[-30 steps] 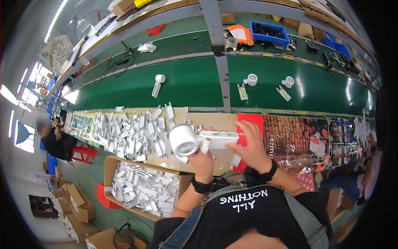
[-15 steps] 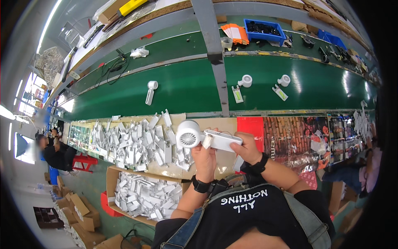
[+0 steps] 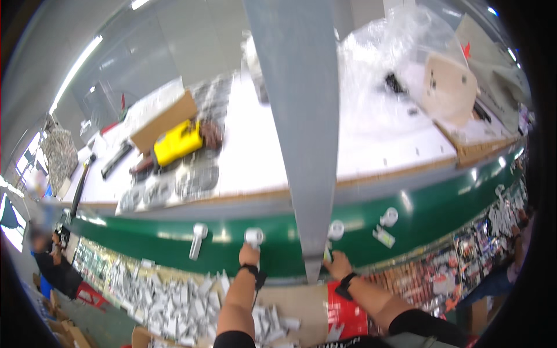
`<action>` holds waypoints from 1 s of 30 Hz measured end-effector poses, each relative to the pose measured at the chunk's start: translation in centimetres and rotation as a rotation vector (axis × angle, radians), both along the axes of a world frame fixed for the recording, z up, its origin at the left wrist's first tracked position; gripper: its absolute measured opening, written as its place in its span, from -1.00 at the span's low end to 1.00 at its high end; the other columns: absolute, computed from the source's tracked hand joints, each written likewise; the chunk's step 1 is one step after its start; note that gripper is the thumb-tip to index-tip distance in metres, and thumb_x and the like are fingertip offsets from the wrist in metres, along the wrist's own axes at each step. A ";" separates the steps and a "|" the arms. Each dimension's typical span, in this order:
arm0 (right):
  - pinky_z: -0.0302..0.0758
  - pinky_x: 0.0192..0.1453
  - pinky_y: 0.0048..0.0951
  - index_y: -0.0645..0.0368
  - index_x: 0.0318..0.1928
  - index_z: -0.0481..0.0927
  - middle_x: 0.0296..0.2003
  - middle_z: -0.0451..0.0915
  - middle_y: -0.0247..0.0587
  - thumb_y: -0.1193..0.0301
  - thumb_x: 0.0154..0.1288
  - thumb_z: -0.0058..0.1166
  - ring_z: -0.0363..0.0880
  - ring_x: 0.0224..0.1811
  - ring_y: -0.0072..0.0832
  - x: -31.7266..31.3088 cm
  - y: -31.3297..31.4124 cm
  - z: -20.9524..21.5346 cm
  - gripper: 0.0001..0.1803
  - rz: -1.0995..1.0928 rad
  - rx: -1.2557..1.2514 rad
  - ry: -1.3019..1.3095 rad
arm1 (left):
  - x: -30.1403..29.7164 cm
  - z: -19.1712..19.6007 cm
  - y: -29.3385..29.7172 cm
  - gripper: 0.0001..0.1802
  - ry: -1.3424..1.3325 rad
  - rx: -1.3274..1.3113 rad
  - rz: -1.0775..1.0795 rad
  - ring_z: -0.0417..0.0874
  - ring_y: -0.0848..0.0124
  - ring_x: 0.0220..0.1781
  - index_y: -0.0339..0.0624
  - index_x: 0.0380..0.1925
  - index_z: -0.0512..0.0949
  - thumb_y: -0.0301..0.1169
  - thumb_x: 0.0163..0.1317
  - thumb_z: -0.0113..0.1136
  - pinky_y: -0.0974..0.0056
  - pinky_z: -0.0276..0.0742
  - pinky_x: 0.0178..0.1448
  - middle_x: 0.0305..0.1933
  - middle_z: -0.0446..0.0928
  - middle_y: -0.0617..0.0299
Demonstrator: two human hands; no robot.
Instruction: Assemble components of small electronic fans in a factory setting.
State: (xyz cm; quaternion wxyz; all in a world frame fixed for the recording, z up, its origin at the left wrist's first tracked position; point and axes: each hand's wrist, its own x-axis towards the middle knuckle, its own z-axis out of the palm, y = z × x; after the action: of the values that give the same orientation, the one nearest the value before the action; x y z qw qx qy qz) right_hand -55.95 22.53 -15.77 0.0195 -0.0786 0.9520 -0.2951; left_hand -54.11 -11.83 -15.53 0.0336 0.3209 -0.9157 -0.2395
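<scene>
A: Nearest, what lies below the arms?

B: A heap of small white folded cardboard pieces (image 3: 174, 301) and a red flat packet (image 3: 343, 316) on the bench.

A: And the hands?

B: The left hand (image 3: 249, 255) reaches onto the green conveyor belt (image 3: 441, 214), fingers closed round the handle of a white plastic hair dryer (image 3: 253, 237). The right hand (image 3: 337, 265) rests at the belt's edge behind the grey upright post (image 3: 301, 133); grasping or loose, I cannot tell.

A: How would the dryer handle?

B: Light, rigid, rather smooth, I'd judge (the handle gives the surest hold). Beyond, a yellow box (image 3: 177, 142) sits on the white shelf (image 3: 249, 162).
</scene>
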 end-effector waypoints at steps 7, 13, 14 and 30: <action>0.50 -0.09 -0.18 0.16 -0.06 0.33 -0.17 0.43 -0.10 0.08 -0.16 0.28 0.48 -0.12 -0.12 -2.6 -4.3 -4.4 -0.32 -0.116 0.072 -0.167 | -4.2 -0.4 1.9 -0.56 -0.111 -0.136 0.126 0.56 0.04 -0.09 -0.21 -0.20 0.43 -0.25 -0.07 0.28 0.12 0.49 0.00 -0.08 0.51 -0.02; 0.53 -0.35 -0.26 0.19 -0.22 0.39 -0.52 0.49 -0.18 0.28 -0.08 0.22 0.53 -0.53 -0.23 -2.2 -0.6 -1.8 -0.58 -0.023 -0.004 -0.342 | 4.8 4.0 5.1 -0.64 0.675 0.285 0.200 0.58 0.33 -0.22 -0.27 -0.17 0.44 -0.36 0.03 0.24 0.27 0.51 -0.21 -0.19 0.50 0.12; 0.43 -0.46 -0.38 0.16 -0.23 0.42 -0.52 0.49 -0.25 0.30 0.03 0.15 0.48 -0.57 -0.38 -0.4 0.5 1.9 -0.69 -0.090 -0.456 -0.587 | 7.2 6.9 7.0 -0.72 0.761 0.735 0.247 0.57 0.46 -0.34 -0.25 -0.18 0.46 -0.41 0.11 0.19 0.38 0.48 -0.34 -0.32 0.51 0.20; 0.46 -0.26 -0.28 0.27 -0.09 0.42 -0.45 0.56 -0.23 0.32 0.11 0.20 0.55 -0.42 -0.29 21.2 9.9 20.8 -0.59 0.600 -0.442 -0.518 | 23.0 17.9 30.5 -0.63 0.541 1.574 0.081 0.58 0.29 -0.25 -0.20 -0.03 0.31 -0.18 0.36 -0.30 0.25 0.54 -0.17 -0.19 0.53 0.02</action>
State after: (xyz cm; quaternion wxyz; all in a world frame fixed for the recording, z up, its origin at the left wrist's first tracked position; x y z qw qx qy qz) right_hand -34.70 32.42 5.03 0.3245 -0.2771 0.7649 -0.4826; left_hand -31.08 18.67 2.36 0.0272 0.2149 -0.4288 -0.8770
